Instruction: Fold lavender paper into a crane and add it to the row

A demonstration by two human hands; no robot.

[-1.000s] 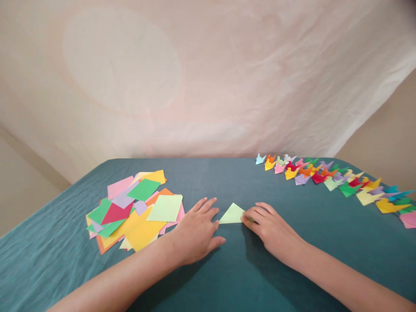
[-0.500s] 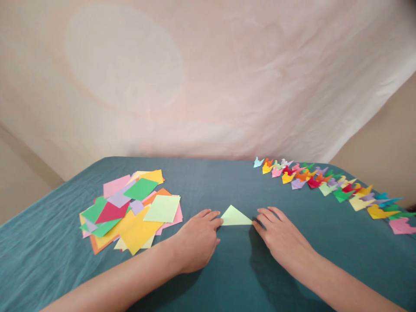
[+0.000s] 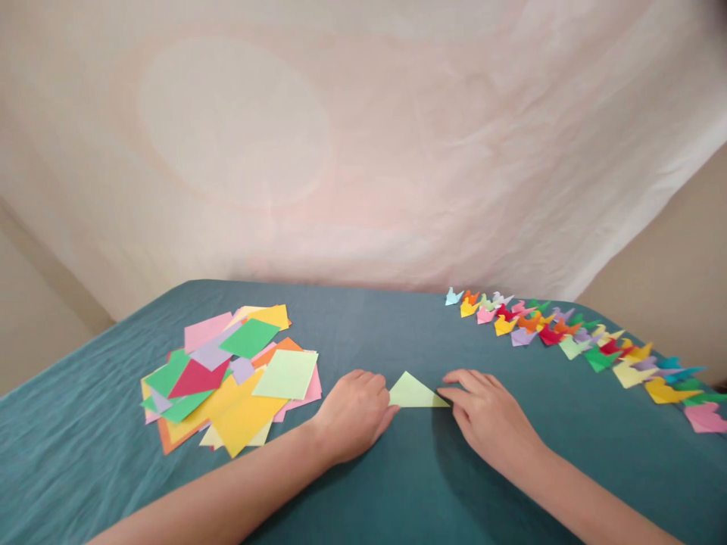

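A light green sheet of paper (image 3: pixel 410 393), folded into a triangle, lies flat on the dark teal cloth with its peak pointing away from me. My left hand (image 3: pixel 357 412) has its fingers curled closed at the triangle's left corner, thumb at the lower edge, and it covers that tip. At the right corner, my right hand (image 3: pixel 482 409) is held low with fingers somewhat apart. One fingertip reaches over the paper there, and a shadow falls across that corner; whether it touches the sheet I cannot tell.
Loose coloured paper sheets (image 3: pixel 227 378) lie heaped to the left, a pale green square (image 3: pixel 285 374) on top. Along the right, several small folded paper birds (image 3: pixel 573 344) stand in slanting rows. Behind the teal table (image 3: pixel 363 333) hangs a pale cloth (image 3: pixel 386 151).
My left thumb has come up to the paper's left corner, and those fingers have closed in. My right fingers have moved slightly inward over the right corner. The view has tilted up a little.
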